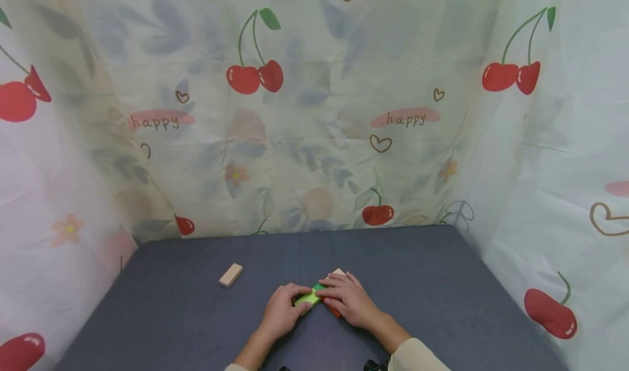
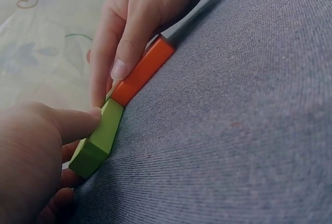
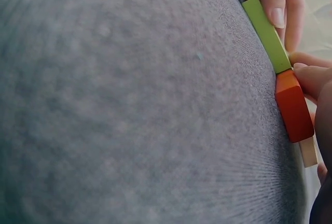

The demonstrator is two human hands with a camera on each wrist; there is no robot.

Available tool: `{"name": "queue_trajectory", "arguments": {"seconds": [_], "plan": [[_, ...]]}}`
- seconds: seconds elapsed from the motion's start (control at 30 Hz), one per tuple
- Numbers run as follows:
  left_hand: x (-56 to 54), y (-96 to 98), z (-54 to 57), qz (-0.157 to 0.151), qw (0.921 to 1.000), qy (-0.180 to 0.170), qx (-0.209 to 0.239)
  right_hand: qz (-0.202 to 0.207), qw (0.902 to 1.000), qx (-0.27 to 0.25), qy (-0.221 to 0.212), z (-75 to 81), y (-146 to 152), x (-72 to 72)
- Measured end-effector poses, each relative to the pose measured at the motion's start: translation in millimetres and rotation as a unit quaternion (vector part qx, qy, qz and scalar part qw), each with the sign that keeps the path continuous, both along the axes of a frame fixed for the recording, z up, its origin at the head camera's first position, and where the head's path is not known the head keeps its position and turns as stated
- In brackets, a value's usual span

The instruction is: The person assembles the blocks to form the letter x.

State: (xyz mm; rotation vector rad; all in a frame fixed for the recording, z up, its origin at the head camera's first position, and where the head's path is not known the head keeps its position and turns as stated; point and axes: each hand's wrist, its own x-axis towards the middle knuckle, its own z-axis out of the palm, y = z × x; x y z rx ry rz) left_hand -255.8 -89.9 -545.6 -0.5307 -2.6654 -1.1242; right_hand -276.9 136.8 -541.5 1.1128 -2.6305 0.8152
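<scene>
My left hand (image 1: 281, 315) pinches a light green wooden block (image 1: 306, 304), thumb on its near face and fingers behind. My right hand (image 1: 352, 304) grips an orange block (image 2: 148, 68), its thumb against the side and its fingers reaching over the top. One end of the light green block meets an end of the orange block (image 3: 294, 105) at an angle, both low on the dark cloth. Between the hands shows a darker green block (image 1: 319, 287), partly covered by the right fingers. A plain wood block (image 1: 339, 271) sticks out beyond those fingers.
Another plain wood block (image 1: 231, 275) lies by itself on the dark grey table cloth (image 1: 187, 316), left of the hands. A patterned curtain (image 1: 304, 114) with cherries stands behind the table and along both sides.
</scene>
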Motion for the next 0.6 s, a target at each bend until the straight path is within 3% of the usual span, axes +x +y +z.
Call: {"name": "queue_trajectory", "arguments": {"seconds": [0.2, 0.4, 0.6], "plan": [[0.1, -1.5, 0.1, -0.003, 1.0000, -0.003, 0.006, -0.002, 1.0000, 0.001, -0.001, -0.5, 0.2, -0.7], [-1.7, -6.0, 4.0, -0.011, 0.9987, -0.025, 0.042, -0.007, 0.9998, 0.003, -0.020, 0.0, -0.1, -0.4], [-4.7, -15.0, 6.6, -0.001, 0.9984, -0.014, 0.055, -0.012, 0.9997, 0.006, -0.018, -0.2, 0.2, -0.5]]}}
